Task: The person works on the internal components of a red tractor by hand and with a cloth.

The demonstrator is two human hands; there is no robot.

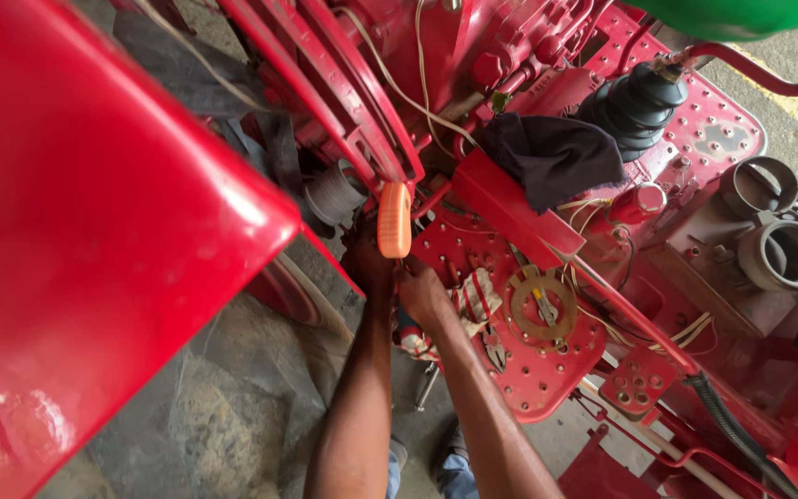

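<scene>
Both my forearms reach up from the bottom middle to the side of a red tractor body. My left hand is pressed against the machine just under an orange reflector lamp; its fingers are hidden behind the lamp. My right hand is curled beside it at the edge of the perforated red footplate. What either hand holds is not visible. A red-and-white rag and pliers lie on the plate close to my right hand.
A large red fender fills the left. A dark cloth drapes a red bracket; a black rubber lever boot stands behind it. A brass ring lies on the footplate, loose wires trail right, two metal collars sit far right. Concrete floor below.
</scene>
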